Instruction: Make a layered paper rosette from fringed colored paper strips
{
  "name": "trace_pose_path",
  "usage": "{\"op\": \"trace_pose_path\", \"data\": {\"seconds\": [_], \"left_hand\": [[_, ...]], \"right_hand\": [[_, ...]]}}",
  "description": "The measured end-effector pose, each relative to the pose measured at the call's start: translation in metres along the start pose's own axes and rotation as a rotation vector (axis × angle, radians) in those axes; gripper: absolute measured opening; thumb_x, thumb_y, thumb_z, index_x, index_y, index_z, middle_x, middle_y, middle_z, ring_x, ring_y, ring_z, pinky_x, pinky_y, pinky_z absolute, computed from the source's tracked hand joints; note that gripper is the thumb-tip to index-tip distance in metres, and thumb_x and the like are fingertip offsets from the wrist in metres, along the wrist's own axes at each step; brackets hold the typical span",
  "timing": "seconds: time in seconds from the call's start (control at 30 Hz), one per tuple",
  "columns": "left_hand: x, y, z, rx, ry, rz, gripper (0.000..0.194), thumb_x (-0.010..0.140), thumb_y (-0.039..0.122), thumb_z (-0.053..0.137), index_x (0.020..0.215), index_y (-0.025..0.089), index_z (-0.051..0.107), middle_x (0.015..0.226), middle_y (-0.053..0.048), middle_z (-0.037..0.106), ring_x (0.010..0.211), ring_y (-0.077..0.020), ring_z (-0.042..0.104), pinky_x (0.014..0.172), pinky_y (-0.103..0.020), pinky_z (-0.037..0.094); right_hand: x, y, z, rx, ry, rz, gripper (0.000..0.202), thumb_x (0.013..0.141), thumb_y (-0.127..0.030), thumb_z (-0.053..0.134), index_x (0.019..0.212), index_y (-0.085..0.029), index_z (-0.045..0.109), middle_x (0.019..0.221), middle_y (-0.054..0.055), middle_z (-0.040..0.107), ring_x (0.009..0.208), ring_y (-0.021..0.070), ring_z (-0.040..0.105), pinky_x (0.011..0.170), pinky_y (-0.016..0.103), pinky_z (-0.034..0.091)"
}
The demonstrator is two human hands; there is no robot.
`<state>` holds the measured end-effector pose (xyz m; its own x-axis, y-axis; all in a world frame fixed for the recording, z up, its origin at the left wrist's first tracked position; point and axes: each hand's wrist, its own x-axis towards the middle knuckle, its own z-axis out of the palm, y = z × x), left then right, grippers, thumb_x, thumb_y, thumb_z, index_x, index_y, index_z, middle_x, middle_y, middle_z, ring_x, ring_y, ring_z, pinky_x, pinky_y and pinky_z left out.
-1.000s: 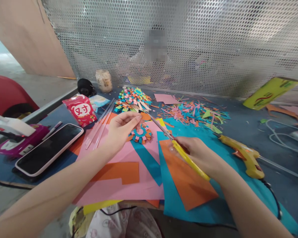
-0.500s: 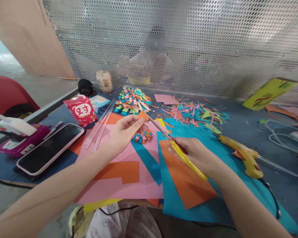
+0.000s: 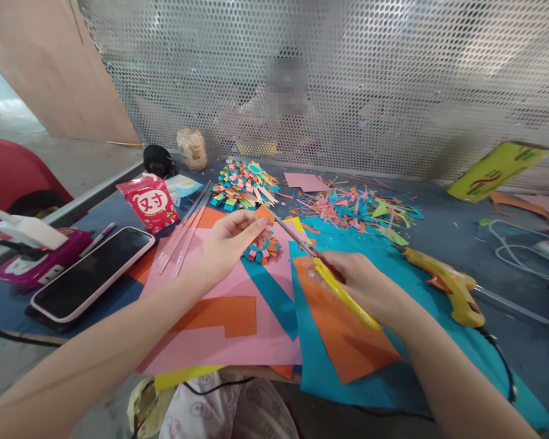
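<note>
My left hand [image 3: 235, 241] pinches a small piece of orange paper [image 3: 265, 214] between thumb and fingers. In my right hand [image 3: 354, 277] is a pair of scissors with yellow handles [image 3: 345, 294]; the blades point up and left, their tips at the orange piece. Just below my left fingers lies a fringed ring of blue and orange paper [image 3: 260, 250]. Under both hands spread a pink sheet [image 3: 265, 353], a blue sheet [image 3: 320, 387], a blue strip [image 3: 272, 292] and cut orange sheets [image 3: 348, 341].
Behind lie a pile of fringed paper flowers [image 3: 242, 186] and many paper scraps [image 3: 352, 207]. A yellow glue gun [image 3: 443, 283] rests at right. Clear glue sticks [image 3: 183, 238], a red packet [image 3: 150, 201], a phone [image 3: 94, 274] and a purple power strip [image 3: 41, 259] are at left. A perforated metal panel [image 3: 370, 79] stands behind.
Hardly anything differs. Both hands, the orange piece and the scissors stay in nearly the same place.
</note>
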<state>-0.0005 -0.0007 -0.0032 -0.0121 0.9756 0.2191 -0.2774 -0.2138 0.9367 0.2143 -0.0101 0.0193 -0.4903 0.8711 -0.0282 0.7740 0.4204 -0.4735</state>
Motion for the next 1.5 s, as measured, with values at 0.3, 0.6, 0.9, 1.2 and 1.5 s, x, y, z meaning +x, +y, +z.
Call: {"op": "trace_pose_path", "data": {"seconds": [0.3, 0.6, 0.9, 1.2, 1.5], "left_hand": [[0.0007, 0.0074, -0.0007, 0.038, 0.051, 0.042, 0.027, 0.069, 0.037, 0.074, 0.066, 0.015, 0.059, 0.056, 0.002, 0.060, 0.047, -0.0061, 0.053, 0.044, -0.017, 0.040], [-0.0019, 0.0043, -0.0018, 0.216, 0.015, 0.063, 0.022, 0.075, 0.035, 0.068, 0.068, 0.015, 0.061, 0.054, 0.002, 0.057, 0.048, -0.0065, 0.050, 0.045, -0.018, 0.039], [0.0012, 0.0059, -0.0036, 0.173, 0.056, 0.028, 0.027, 0.075, 0.040, 0.069, 0.067, 0.016, 0.059, 0.057, 0.002, 0.059, 0.050, -0.0072, 0.053, 0.046, -0.018, 0.040], [-0.0001, 0.0010, -0.0010, 0.089, -0.005, -0.013, 0.028, 0.070, 0.040, 0.074, 0.075, 0.015, 0.063, 0.062, -0.001, 0.062, 0.052, -0.0088, 0.055, 0.048, -0.020, 0.043], [-0.0008, 0.0021, -0.0019, 0.131, -0.057, -0.035, 0.031, 0.072, 0.045, 0.071, 0.072, 0.015, 0.061, 0.058, 0.001, 0.060, 0.047, -0.0078, 0.054, 0.044, -0.019, 0.042]], "right_hand": [[0.0002, 0.0043, 0.0003, -0.001, -0.026, 0.015, 0.042, 0.086, -0.053, 0.035, 0.060, -0.020, 0.039, 0.059, -0.002, 0.034, 0.056, 0.0102, 0.025, 0.049, 0.025, 0.021], [0.0007, 0.0010, -0.0021, -0.014, -0.029, -0.009, 0.045, 0.084, -0.058, 0.034, 0.061, -0.020, 0.041, 0.059, -0.001, 0.042, 0.056, 0.0110, 0.030, 0.049, 0.025, 0.024], [-0.0011, -0.0006, -0.0021, 0.022, -0.039, 0.025, 0.046, 0.083, -0.059, 0.036, 0.057, -0.020, 0.035, 0.058, -0.003, 0.030, 0.057, 0.0103, 0.025, 0.048, 0.024, 0.020], [-0.0016, -0.0029, -0.0033, 0.047, -0.023, 0.004, 0.046, 0.083, -0.058, 0.040, 0.057, -0.020, 0.038, 0.058, -0.003, 0.032, 0.055, 0.0098, 0.027, 0.047, 0.023, 0.023], [-0.0015, -0.0032, -0.0043, 0.011, -0.041, -0.019, 0.045, 0.084, -0.056, 0.037, 0.057, -0.020, 0.035, 0.056, -0.003, 0.034, 0.054, 0.0096, 0.026, 0.047, 0.023, 0.022]]}}
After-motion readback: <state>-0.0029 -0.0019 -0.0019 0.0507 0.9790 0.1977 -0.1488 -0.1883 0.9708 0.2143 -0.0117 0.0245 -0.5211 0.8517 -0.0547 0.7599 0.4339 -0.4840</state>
